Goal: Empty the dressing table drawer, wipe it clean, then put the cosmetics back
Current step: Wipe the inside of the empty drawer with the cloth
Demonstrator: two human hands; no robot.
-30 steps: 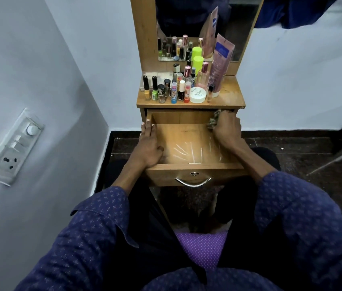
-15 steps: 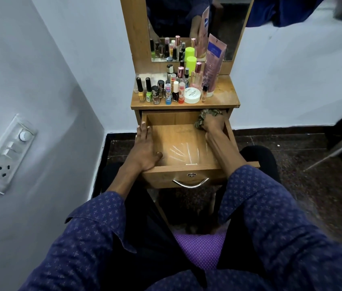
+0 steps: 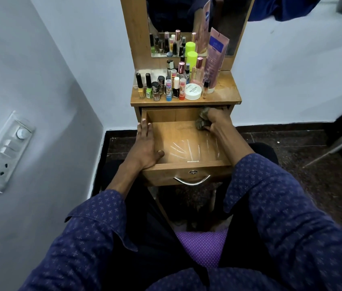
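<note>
The wooden drawer (image 3: 186,166) of the dressing table is pulled out, and nothing lies in it but a cloth. My right hand (image 3: 216,120) grips the crumpled dark cloth (image 3: 202,120) and presses it into the drawer's back right corner. My left hand (image 3: 144,145) lies flat along the drawer's left wall, thumb inside. Several cosmetics stand on the tabletop (image 3: 226,89): nail polish bottles (image 3: 148,87), a round white jar (image 3: 192,91), a neon green bottle (image 3: 192,59) and a tall pink tube (image 3: 216,59).
A mirror (image 3: 186,17) rises behind the tabletop. A white wall with a switch panel (image 3: 4,152) stands close on the left. The floor (image 3: 313,175) is dark tile, with a metal chair leg (image 3: 338,145) at the right. My knees and a purple seat cushion (image 3: 203,246) fill the foreground.
My right hand has carried the cloth from the drawer's right wall into the back right corner. My left hand has stayed on the left wall.
</note>
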